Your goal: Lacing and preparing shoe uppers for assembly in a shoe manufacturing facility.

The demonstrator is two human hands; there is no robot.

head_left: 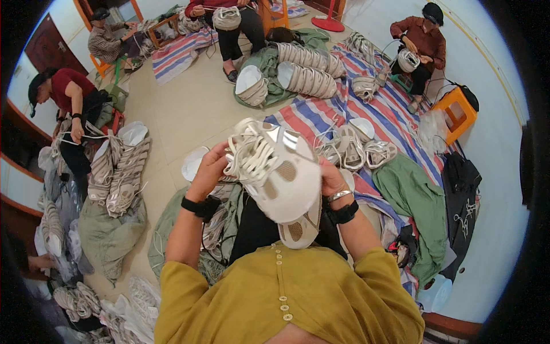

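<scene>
A white and beige shoe upper [295, 183] with mesh windows is held up in front of my lap between both hands. Thick cream laces [255, 156] run across its left part. My left hand [211, 171] grips the edge by the laces, its thumb and fingers closed on it. On the opposite side, my right hand [333, 178] is closed round the other edge, its fingertips partly hidden behind the upper. Below, a second pale section with a mesh window [299, 230] hangs over my lap; whether it belongs to the same upper, I cannot tell.
Stacked shoe uppers [127, 172] lie at left on a green sack [112, 235]. Further stacks [309, 80] rest ahead, beside a striped sheet [303, 117]. Loose uppers [350, 146] lie right of my hands. An orange stool [455, 114] stands at right. Several people work around the room.
</scene>
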